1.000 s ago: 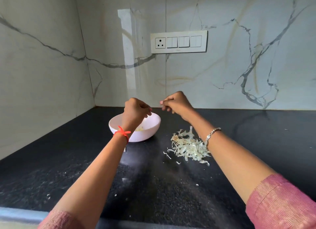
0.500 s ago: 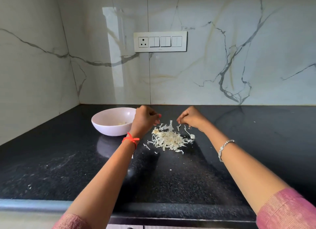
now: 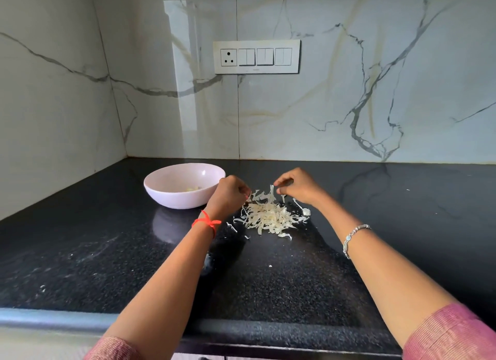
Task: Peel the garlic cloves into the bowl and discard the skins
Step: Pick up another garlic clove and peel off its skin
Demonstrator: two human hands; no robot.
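Garlic skins (image 3: 268, 216), papery and shredded, in the curled pinch of left hand (image 3: 228, 196) and right hand (image 3: 300, 186).

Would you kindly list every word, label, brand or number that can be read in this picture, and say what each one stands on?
No text can be read anywhere in the picture.
Switch plate: a tiny dark mark below the switches, possibly a brand, too small to read.
Bowl, countertop, marble wall: no lettering visible.
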